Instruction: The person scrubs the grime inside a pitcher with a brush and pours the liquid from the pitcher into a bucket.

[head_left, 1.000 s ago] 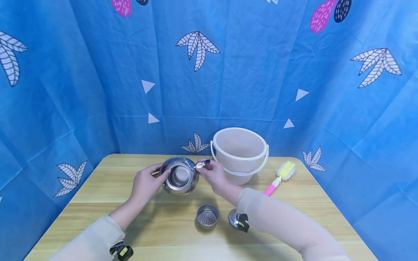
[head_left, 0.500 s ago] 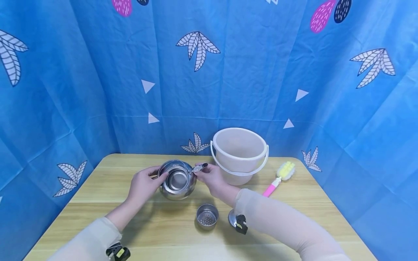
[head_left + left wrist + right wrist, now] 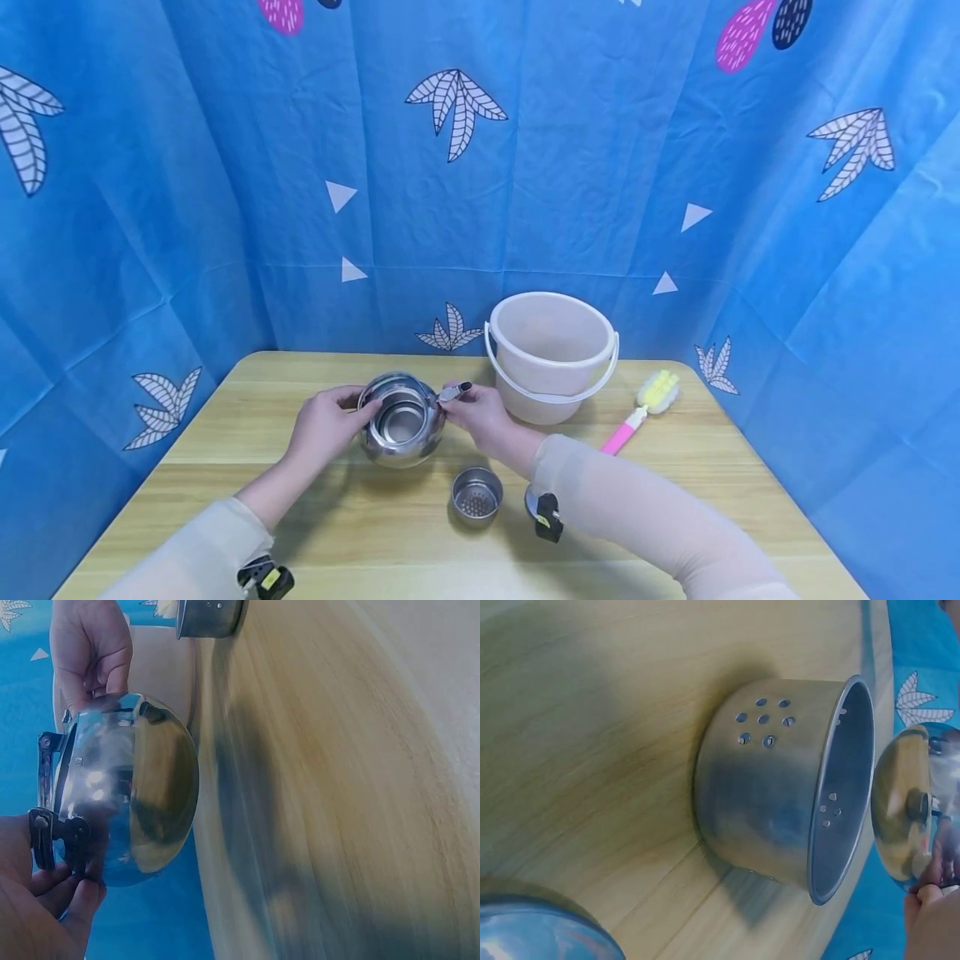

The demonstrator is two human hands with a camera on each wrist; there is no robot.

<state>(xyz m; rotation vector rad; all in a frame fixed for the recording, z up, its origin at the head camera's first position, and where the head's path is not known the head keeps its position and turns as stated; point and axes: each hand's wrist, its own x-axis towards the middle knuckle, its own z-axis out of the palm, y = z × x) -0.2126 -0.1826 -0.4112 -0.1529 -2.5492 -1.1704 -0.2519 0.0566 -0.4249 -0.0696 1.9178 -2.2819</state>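
Observation:
A shiny, round-bellied steel teapot (image 3: 402, 454), its mouth uncovered and facing the head camera, is held up over the table between both hands. My left hand (image 3: 324, 423) grips its left side, thumb on the rim. On the right, my right hand (image 3: 482, 415) pinches the pot beside a short projecting part with a dark end. Polished metal and a hinged bracket show on the teapot (image 3: 142, 787) in the left wrist view. Below it, a perforated steel strainer basket (image 3: 476, 500) stands upright on the table. The right wrist view shows this strainer (image 3: 765, 787) close up.
A round metal lid (image 3: 531, 503) lies right of the strainer, partly hidden by the right wrist's camera. Behind the right hand stands a white bucket (image 3: 543, 379) with its handle down. A pink-handled sponge brush (image 3: 624, 433) lies farther right. Blue curtain (image 3: 570, 183) surrounds the wooden table (image 3: 390, 546).
Both hands have shifted a little left and toward the front edge with the teapot. The strainer, bucket and brush have stayed in place.

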